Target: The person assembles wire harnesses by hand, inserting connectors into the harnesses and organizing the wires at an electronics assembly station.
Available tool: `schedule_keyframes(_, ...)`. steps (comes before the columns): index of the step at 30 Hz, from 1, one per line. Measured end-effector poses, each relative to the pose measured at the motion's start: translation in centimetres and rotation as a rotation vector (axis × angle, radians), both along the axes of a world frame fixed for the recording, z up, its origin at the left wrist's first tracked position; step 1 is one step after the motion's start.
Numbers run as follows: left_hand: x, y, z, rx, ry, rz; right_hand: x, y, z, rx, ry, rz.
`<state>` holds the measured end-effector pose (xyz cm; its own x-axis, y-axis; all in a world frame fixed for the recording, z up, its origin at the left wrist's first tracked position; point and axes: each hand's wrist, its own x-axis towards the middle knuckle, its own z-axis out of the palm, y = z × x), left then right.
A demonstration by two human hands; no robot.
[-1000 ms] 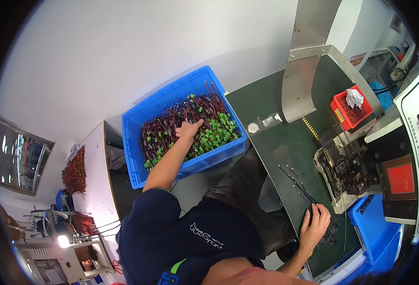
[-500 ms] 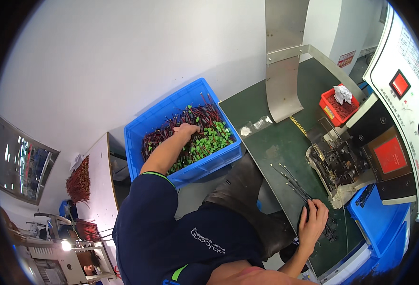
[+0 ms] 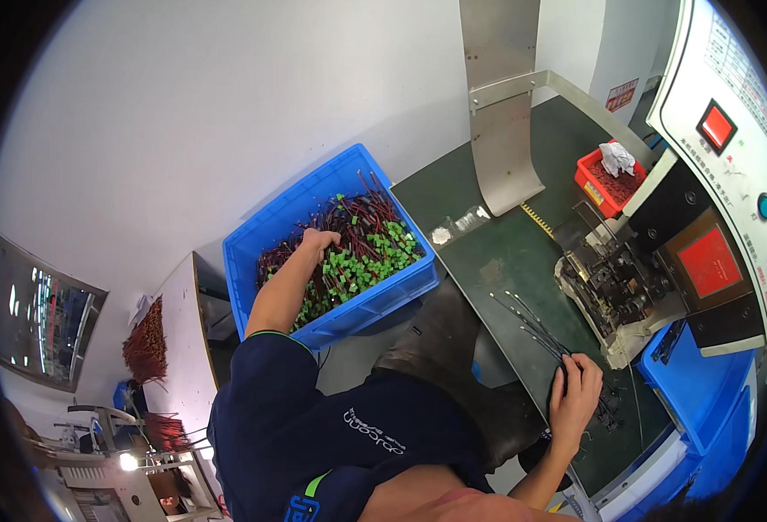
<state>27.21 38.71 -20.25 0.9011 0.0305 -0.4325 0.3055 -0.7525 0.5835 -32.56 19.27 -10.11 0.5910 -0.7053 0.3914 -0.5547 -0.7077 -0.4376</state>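
The person wears a dark navy short-sleeved shirt [image 3: 348, 435] with pale lettering on the chest, a thin green trim at the sleeve cuff [image 3: 266, 333], and a green stripe toward six o'clock.

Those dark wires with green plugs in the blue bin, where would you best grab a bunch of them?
Probably by the dark wire lengths, coming down from above as the left hand does: the blue bin is open only on top, and the green plugs lie loose and tangled.
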Motion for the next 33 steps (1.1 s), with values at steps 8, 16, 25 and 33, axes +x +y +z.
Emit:
schedule_keyframes(8, 1.7, 3.3, 2.8, 0.256, -0.189, -0.376, 0.1, 0.0, 0.2, 0.009, -0.008, -0.009)
schedule_keyframes(16, 0.5, 5.7, 15.5, -0.365, -0.243, -0.396, 0.3, 0.0, 0.4, 0.016, -0.009, -0.005)
schedule_keyframes(25, -2.8, 5.1, 27.4, -0.642, -0.587, -0.510, 0.2, 0.0, 0.2, 0.012, -0.019, 0.012)
schedule_keyframes(33, -6.0, -2.7, 29.0, -0.873, -0.241, -0.546, 0.2, 0.0, 0.5, 0.016, -0.023, -0.009)
